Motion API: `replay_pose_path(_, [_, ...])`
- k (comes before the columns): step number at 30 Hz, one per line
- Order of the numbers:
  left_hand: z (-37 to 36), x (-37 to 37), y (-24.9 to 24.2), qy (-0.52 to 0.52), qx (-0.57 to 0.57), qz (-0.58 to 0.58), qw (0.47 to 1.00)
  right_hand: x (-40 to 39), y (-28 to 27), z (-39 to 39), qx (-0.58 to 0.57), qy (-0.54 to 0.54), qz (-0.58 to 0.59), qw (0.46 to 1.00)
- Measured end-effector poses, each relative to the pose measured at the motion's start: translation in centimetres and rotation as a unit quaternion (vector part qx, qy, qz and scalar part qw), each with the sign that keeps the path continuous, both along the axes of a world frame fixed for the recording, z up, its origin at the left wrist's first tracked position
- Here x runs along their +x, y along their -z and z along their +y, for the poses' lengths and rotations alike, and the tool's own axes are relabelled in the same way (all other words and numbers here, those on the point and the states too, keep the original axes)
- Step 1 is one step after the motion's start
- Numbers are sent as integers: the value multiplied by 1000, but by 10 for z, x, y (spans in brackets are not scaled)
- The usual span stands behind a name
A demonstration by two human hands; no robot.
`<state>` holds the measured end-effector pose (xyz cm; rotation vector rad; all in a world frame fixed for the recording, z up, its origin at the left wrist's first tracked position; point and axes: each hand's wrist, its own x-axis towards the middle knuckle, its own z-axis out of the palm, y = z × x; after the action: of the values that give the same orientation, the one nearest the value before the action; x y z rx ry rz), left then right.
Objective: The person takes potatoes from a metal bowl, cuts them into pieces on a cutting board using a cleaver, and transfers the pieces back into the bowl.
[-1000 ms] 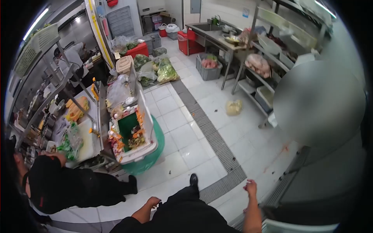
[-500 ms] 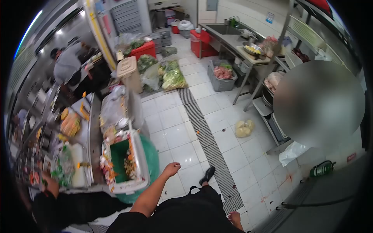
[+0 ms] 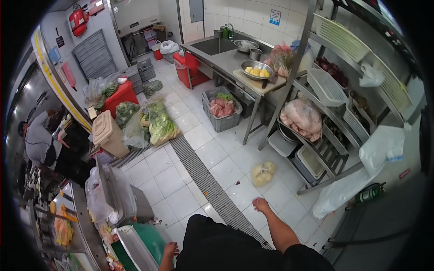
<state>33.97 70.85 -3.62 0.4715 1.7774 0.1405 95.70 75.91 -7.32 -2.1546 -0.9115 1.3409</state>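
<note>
My left hand hangs low beside the green bag around a white-rimmed waste bin. It holds nothing that I can see, and its fingers are loosely bent. Out in front on the right, my right hand swings over the tiled floor, fingers relaxed and nothing in them. Just beyond it a tied clear bag of pale yellow pieces lies on the tiles, apart from the hand.
A drain grate runs along the floor. Ahead stand a grey crate of meat, bagged leafy greens and a sink counter. A metal rack stands right; at left, a person bends.
My view has moved forward and turned right. My left hand has swung back and my right hand forward. The waste bin is now lower left; the rack shows more fully.
</note>
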Motion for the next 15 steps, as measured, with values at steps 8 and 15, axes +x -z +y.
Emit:
replay_pose_path(8, [176, 5, 73, 178, 167, -181, 953, -20, -78, 220, 104, 13, 26, 994])
replay_pose_path(15, [505, 87, 37, 132, 9, -66, 989, -14, -58, 195, -123, 44, -21, 991])
